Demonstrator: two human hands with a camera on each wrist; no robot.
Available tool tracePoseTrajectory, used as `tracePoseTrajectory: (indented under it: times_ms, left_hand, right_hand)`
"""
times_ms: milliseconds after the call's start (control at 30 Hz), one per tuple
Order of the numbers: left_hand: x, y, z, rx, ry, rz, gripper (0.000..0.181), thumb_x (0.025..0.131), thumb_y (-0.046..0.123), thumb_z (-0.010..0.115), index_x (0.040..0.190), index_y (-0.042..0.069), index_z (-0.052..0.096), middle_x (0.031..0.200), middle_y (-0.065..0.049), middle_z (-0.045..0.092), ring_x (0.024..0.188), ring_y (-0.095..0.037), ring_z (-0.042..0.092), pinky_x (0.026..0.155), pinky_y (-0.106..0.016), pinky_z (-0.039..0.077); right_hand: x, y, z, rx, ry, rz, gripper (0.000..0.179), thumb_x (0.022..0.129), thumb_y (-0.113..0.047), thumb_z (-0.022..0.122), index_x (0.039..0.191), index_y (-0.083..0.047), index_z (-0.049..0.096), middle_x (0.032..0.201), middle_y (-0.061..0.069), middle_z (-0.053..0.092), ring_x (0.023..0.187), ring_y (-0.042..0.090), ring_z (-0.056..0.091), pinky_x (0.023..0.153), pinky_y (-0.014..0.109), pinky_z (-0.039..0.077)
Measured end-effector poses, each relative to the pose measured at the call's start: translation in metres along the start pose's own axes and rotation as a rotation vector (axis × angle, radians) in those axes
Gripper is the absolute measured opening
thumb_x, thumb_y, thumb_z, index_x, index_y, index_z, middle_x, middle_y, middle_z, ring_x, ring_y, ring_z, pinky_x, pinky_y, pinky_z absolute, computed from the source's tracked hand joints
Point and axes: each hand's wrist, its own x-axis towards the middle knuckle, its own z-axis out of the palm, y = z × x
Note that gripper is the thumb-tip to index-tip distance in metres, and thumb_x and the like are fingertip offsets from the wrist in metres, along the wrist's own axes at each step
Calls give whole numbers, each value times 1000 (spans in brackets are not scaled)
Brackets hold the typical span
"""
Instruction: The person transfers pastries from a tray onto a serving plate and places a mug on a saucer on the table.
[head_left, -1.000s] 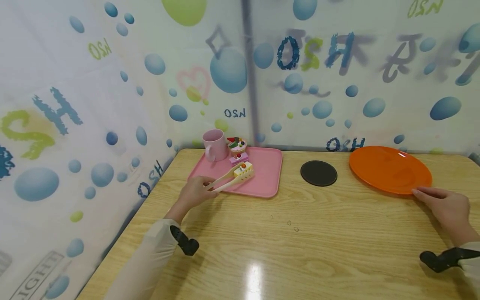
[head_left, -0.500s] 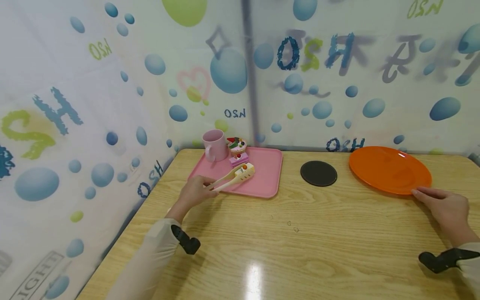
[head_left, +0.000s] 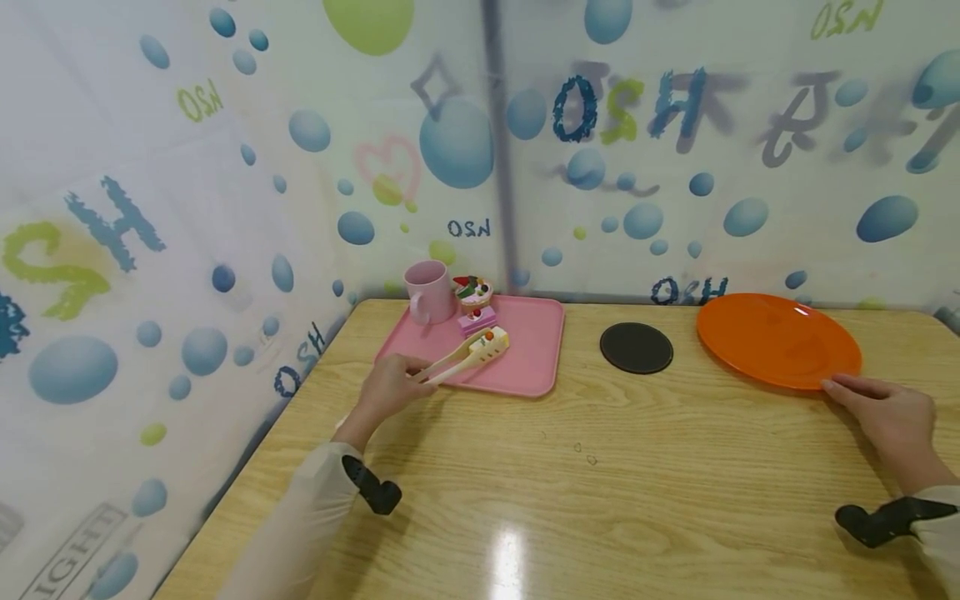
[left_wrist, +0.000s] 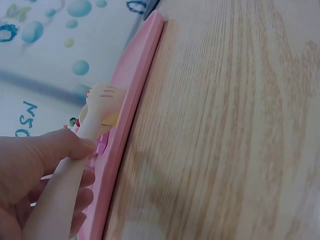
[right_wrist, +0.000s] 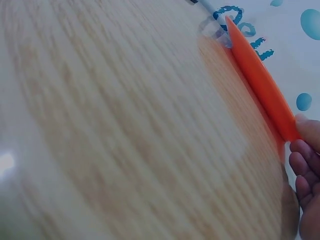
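Note:
My left hand (head_left: 386, 387) grips pale cream tongs (head_left: 453, 367), its thumb along one arm in the left wrist view. Between the tongs' tips sits a yellow toy cake slice (head_left: 492, 338) with an orange dot on top, over the pink tray (head_left: 534, 354); whether it touches the tray I cannot tell. The slotted tip (left_wrist: 106, 99) partly covers the slice in the left wrist view. On the right, my right hand (head_left: 892, 417) pinches the near rim of an orange plate (head_left: 780, 342) between thumb and fingers. That plate (right_wrist: 260, 80) appears edge-on in the right wrist view.
A pink mug (head_left: 429, 293) stands at the tray's back left corner. Beside it are a toy cupcake (head_left: 475, 292) and a pink toy cake slice (head_left: 477, 321). A round black coaster (head_left: 636, 347) lies between tray and plate. A printed curtain (head_left: 637, 183) borders the wooden table (head_left: 637, 483).
The tongs have drawn in slightly around the yellow cake slice, which has shifted a little to the right. My right hand stays at the plate's rim.

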Motion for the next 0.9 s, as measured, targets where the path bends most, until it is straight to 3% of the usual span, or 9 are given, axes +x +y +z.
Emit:
tracePoseTrajectory:
  times_ms: [900]
  left_hand:
    - [4, 3, 5, 17, 23, 51, 30, 73, 21, 75, 101, 10, 72, 84, -4, 66, 69, -16, 53, 57, -28, 40]
  right_hand:
    - [-2, -2, 0, -4, -14, 5, 67, 86, -44, 55, 128, 8, 45, 59, -45, 31, 126, 44, 27, 104, 51, 16]
